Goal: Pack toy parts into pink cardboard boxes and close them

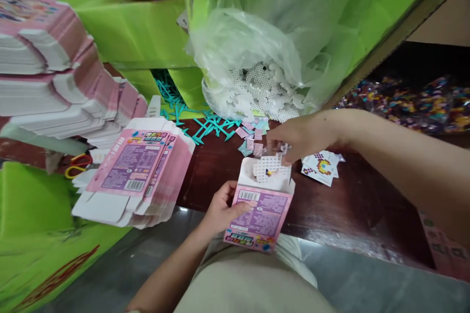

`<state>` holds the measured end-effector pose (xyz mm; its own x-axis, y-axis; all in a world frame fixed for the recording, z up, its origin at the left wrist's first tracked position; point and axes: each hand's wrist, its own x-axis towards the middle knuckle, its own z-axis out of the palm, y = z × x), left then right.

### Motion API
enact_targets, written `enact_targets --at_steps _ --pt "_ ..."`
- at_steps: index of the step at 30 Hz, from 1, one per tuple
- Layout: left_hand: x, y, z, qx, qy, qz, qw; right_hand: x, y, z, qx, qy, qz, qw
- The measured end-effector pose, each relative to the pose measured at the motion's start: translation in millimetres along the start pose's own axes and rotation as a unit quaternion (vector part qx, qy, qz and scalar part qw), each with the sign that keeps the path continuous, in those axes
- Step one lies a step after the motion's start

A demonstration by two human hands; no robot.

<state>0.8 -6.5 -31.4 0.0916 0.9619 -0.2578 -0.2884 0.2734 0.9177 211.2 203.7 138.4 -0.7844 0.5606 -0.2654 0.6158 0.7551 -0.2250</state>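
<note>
My left hand [225, 209] is closed on the side of a small pink and purple carton [259, 212], its thumb across the printed panel. The carton's flap end is open and faces away from me. At that opening my right hand [293, 138] is closed on a white perforated plastic board [270, 166], which stands partly inside the carton. Something small and yellow shows behind the board's holes. Small pastel packets [253, 134] lie just left of my right fingers. Right of the carton are printed pattern cards [321, 167].
Flattened cartons [139, 166] lie in a stack at left, with taller piles [55, 58] behind. Scissors [78, 164] lie beside them. Teal plastic tools [211, 124] spill from a green box. A clear bag [253, 49] holds white boards. Colourful bead packs [414, 102] fill a box at right.
</note>
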Motion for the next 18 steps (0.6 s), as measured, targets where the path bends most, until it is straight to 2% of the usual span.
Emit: enact_targets --at_steps 3,6,10,11,13,15,17,18 --pt "3 -1 6.0 0.009 0.010 -0.006 1.000 -5 -24 15 0.010 -0.037 -0.097 0.995" --pt "5 2 10.2 0.012 0.005 0.005 1.000 -14 -30 25 0.040 0.021 -0.133 0.990" --pt "6 5 10.0 -0.001 0.024 0.036 0.999 -36 -40 45 -0.020 0.140 0.003 0.990" --pt "7 5 9.5 -0.003 0.036 0.049 0.998 -43 -46 54 -0.025 0.158 0.014 0.987" --pt "9 3 9.2 -0.002 0.051 0.073 0.996 -57 -58 77 0.002 0.192 -0.023 0.981" --pt "11 -1 10.2 0.000 0.046 0.091 0.995 -70 -65 103 0.051 0.270 -0.042 0.961" --pt "13 -7 12.3 0.002 0.041 0.118 0.992 -82 -64 130 0.107 0.374 0.018 0.921" --pt "12 -10 13.2 0.006 0.046 0.136 0.990 -87 -62 144 0.146 0.404 0.059 0.901"
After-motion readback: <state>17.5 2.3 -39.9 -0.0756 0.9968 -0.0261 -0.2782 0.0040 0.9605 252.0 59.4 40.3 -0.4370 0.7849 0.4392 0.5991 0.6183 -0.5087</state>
